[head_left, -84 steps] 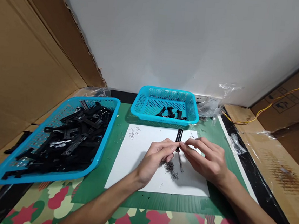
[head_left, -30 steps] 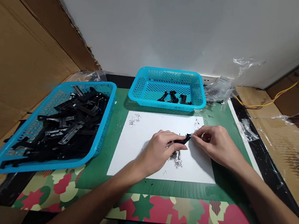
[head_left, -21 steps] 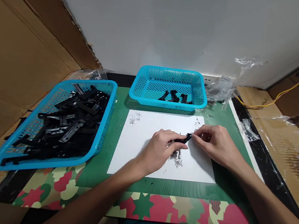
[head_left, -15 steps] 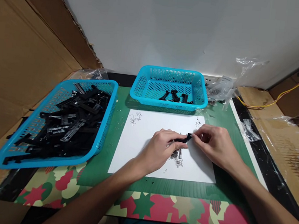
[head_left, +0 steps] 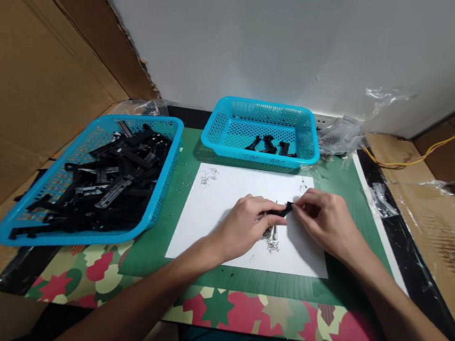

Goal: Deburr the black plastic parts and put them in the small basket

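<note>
Between the thumb and fingers of my left hand (head_left: 246,226) is a black plastic part (head_left: 283,212), held above the white sheet (head_left: 206,222). My right hand (head_left: 323,220) is closed in a pinch at the part's right end; whatever lies between those fingertips is too small to make out. Under the part, a slim metal tool (head_left: 275,233) lies on the sheet beside a heap of tiny bent wire pieces (head_left: 271,246). Its upper portion is partly hidden by the part and my left hand.
At left, a blue basket (head_left: 162,180) is heaped with black plastic parts (head_left: 117,181). Another blue basket (head_left: 259,156) at the back holds several similar parts. More wire pieces (head_left: 206,177) lie at the sheet's upper left. Clear plastic bags (head_left: 341,136) sit at the back right, near cardboard.
The view has shifted slightly, so the baskets appear a little higher and further right. Both hands keep almost the same pose at the black part.
</note>
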Action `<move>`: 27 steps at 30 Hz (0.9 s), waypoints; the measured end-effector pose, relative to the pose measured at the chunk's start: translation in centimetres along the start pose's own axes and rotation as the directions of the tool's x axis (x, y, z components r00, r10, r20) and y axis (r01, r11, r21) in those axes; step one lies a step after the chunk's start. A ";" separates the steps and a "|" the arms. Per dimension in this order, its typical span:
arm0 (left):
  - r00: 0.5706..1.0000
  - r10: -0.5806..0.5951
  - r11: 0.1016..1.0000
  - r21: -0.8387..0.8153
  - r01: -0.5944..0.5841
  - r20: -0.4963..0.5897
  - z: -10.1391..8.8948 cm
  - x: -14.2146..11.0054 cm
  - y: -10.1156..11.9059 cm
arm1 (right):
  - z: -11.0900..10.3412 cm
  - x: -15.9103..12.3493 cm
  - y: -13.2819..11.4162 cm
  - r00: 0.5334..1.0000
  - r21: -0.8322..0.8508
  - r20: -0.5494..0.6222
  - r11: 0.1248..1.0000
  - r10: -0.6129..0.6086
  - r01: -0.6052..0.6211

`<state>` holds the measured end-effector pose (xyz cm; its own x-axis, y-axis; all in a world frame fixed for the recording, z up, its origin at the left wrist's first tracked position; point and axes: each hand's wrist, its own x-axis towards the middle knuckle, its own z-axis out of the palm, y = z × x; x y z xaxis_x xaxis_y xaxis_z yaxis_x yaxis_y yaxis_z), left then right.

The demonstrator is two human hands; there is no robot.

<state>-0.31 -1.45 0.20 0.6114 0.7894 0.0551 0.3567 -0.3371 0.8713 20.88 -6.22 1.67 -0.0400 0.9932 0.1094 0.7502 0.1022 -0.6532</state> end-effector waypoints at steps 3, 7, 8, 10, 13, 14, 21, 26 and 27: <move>1.000 -0.016 0.998 -0.057 0.015 -0.016 -0.3 0.2 0.2 | -0.6 0.1 -0.3 0.996 -0.008 0.055 0.998 0.066 -0.065; 0.996 -0.071 0.975 -0.215 0.056 -0.061 -0.7 0.6 0.3 | -1.1 0.0 -0.8 0.986 -0.071 0.095 0.989 0.136 -0.129; 0.993 -0.085 0.966 -0.252 0.062 -0.081 -0.7 0.7 0.3 | -1.0 -0.1 -1.0 0.985 -0.077 0.096 0.988 0.143 -0.135; 0.986 -0.104 0.954 -0.293 0.062 -0.130 -0.8 0.8 0.2 | -0.4 -0.4 -1.5 0.984 -0.076 0.110 0.988 0.139 -0.131; 0.976 -0.114 0.963 -0.263 0.062 -0.186 -0.8 0.9 0.1 | 0.9 -0.9 -2.2 0.980 -0.093 0.164 0.991 0.110 -0.095; 0.974 -0.114 0.967 -0.245 0.065 -0.193 -0.9 1.0 0.0 | 1.3 -1.0 -2.3 0.979 -0.101 0.176 0.991 0.100 -0.083; 0.979 -0.050 0.991 -0.129 0.024 -0.196 -0.9 0.8 0.3 | 1.8 -1.1 -1.5 0.983 -0.166 0.157 0.984 0.094 -0.068; 0.977 0.029 0.999 0.041 -0.021 -0.213 -1.2 0.6 0.5 | 0.3 -1.2 -1.5 0.964 -0.188 0.243 0.980 0.106 -0.060; 0.976 0.034 0.998 0.061 -0.021 -0.213 -1.2 0.6 0.5 | -0.2 -1.2 -1.5 0.959 -0.159 0.265 0.985 0.104 -0.063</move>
<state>-0.61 -0.53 1.30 0.4584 0.8687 0.1876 0.3860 -0.3847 0.8384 19.97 -7.62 2.70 -0.1352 0.9776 -0.1616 0.8468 0.0293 -0.5312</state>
